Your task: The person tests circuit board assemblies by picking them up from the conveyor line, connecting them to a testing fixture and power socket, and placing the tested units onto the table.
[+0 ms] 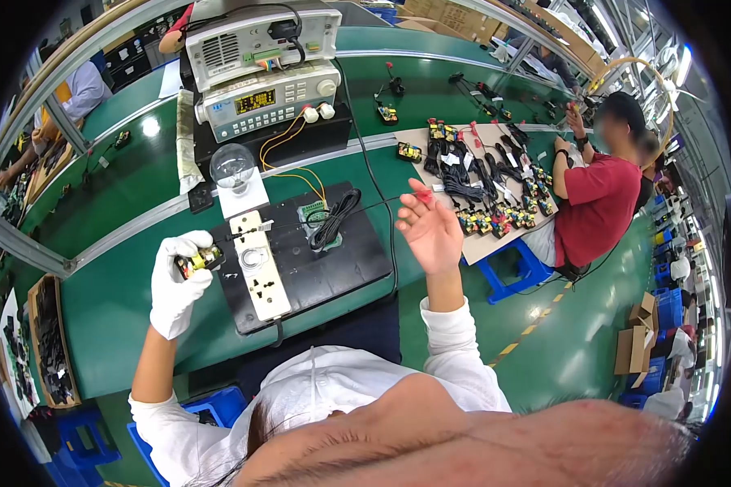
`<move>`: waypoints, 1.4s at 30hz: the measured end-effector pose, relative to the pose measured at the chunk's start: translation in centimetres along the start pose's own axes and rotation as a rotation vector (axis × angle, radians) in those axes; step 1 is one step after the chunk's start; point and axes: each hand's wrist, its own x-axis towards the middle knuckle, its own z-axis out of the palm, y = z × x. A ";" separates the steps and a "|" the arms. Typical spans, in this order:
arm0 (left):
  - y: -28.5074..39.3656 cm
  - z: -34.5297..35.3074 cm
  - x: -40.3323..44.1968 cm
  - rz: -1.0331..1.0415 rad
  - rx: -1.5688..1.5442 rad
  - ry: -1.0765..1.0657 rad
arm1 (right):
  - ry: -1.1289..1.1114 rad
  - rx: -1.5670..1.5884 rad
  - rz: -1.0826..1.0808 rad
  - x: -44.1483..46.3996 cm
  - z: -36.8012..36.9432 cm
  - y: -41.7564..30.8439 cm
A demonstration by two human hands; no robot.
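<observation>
My left hand (pixel 175 286), in a white glove, is closed around a small circuit board (pixel 202 260) with yellow and dark parts, left of the power strip. My bare right hand (pixel 432 234) is raised, palm up, with a red-ended connector (pixel 423 196) pinched at the fingertips. A thin dark cable stretches from it leftward past a coiled black cable (pixel 335 219). The cream power strip (pixel 268 294) lies on a black board (pixel 345 272), a plug at its upper end. Beyond it stands a clear bulb (pixel 234 166) on a white base.
A stacked meter (pixel 268 104) with a lit display stands at the back, yellow wires running down from it. To the right, a board (pixel 473 250) bears several circuit boards and black cables. A person in a red shirt (pixel 597 203) sits beyond. A box (pixel 47 341) stands far left.
</observation>
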 end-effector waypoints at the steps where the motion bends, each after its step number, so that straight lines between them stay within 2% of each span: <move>1: 0.0 -0.1 -0.1 0.008 0.023 -0.011 | 0.022 -0.060 -0.017 -0.1 0.0 0.1; 4: 0.1 0.1 -0.3 0.017 0.081 -0.020 | 0.105 -0.213 -0.092 -0.3 0.7 0.6; 9: 0.5 1.0 -0.6 0.007 0.122 -0.012 | 0.030 -0.149 -0.194 0.2 -0.4 1.4; 11: 0.0 0.7 -0.7 0.137 0.148 -0.084 | -0.011 -0.139 -0.192 0.3 -0.9 1.4; 13: -0.5 0.9 -0.7 0.160 0.156 -0.068 | 0.124 -0.477 -0.221 0.4 -0.2 1.2; 14: -0.7 1.0 -0.8 0.184 0.162 -0.054 | 0.119 -0.474 -0.213 0.5 0.1 1.3; 16: -1.0 1.3 -0.5 0.234 0.236 -0.086 | 0.227 -0.891 -0.307 0.5 0.5 1.5; 17: -1.3 1.5 -0.3 0.257 0.253 -0.093 | 0.216 -0.887 -0.295 0.5 0.8 1.6; 19: -2.2 1.6 0.2 0.251 0.236 -0.124 | 0.322 -1.241 -0.347 0.4 1.2 2.0; 23: -3.8 1.1 2.1 0.310 0.219 -0.179 | 0.348 -1.096 -0.344 -0.4 0.8 2.0; 26: -3.6 1.8 2.8 0.312 0.328 -0.123 | 0.364 -1.034 -0.412 -0.7 -0.8 1.7; 27: -3.7 1.5 2.8 0.318 0.512 -0.109 | 0.383 -0.964 -0.417 -0.8 -1.3 1.6; 29: -3.9 1.9 2.5 0.002 0.421 -0.081 | 0.427 -0.840 -0.427 -0.7 -2.5 1.4; 30: -4.7 2.2 2.3 -0.135 0.190 -0.048 | 0.427 -0.850 -0.436 -0.7 -2.5 1.4; 32: -5.4 2.7 2.2 -0.149 0.173 -0.064 | 0.425 -0.864 -0.457 -0.9 -2.9 1.3; 33: -5.1 2.7 2.0 -0.003 0.490 -0.095 | 0.418 -0.859 -0.449 -1.0 -2.7 1.4; 35: -2.9 3.4 2.2 0.164 0.856 -0.158 | 0.447 -1.000 -0.484 -1.1 -2.2 1.4; 36: -2.8 3.3 2.4 0.050 0.770 -0.177 | 0.481 -1.113 -0.491 -1.3 -2.3 1.5; 37: -2.9 3.3 2.2 0.054 0.774 -0.176 | 0.478 -1.110 -0.495 -1.4 -2.3 1.5; 39: -3.6 3.4 1.7 -0.002 0.942 -0.077 | 0.514 -1.525 -0.558 -1.5 -2.1 1.7; 42: -3.7 3.3 1.7 0.010 0.933 -0.072 | 0.497 -1.364 -0.538 -1.5 -1.8 2.0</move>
